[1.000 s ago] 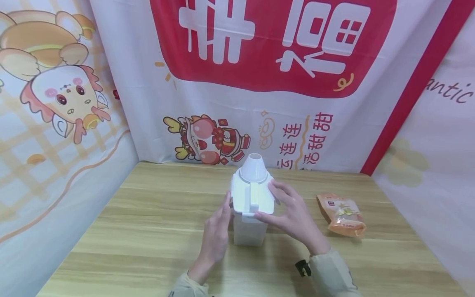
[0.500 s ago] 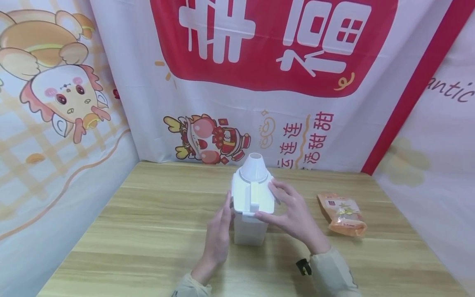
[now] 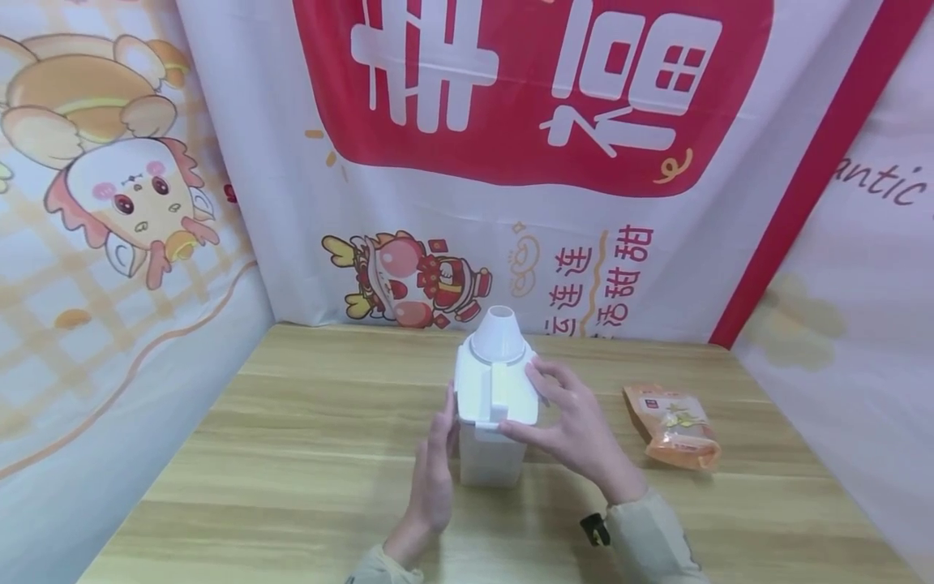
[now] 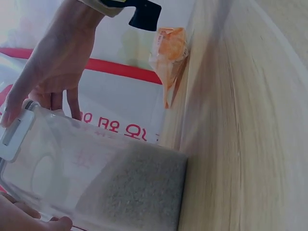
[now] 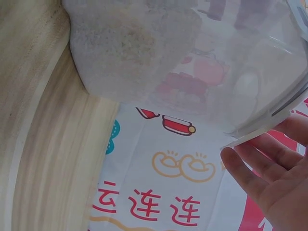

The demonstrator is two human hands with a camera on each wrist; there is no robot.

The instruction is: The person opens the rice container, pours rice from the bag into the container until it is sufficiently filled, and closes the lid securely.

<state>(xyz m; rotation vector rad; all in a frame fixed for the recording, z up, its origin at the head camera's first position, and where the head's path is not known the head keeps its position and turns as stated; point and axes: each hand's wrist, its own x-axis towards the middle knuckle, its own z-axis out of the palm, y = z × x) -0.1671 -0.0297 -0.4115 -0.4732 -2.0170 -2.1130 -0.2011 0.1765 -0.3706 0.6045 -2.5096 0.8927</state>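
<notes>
A clear storage container of pale, rice-like grains stands upright on the table, its white lid on top. Upon the lid sits a white cone-shaped piece. My right hand grips the lid, thumb at the front latch and fingers along its right edge. Along the container's left side lies my left hand, its fingers fairly straight and touching near the lid. The left wrist view shows the grains filling the lower part, heaped on a slope.
To the right on the wooden table lies an orange snack bag. A printed cloth hangs behind the table, with more cloth at both sides. A black strap end sticks out by the right sleeve.
The head view has tilted slightly. My left hand has turned a little more upright beside the container. My right hand keeps its hold on the lid, and the container stays in place.
</notes>
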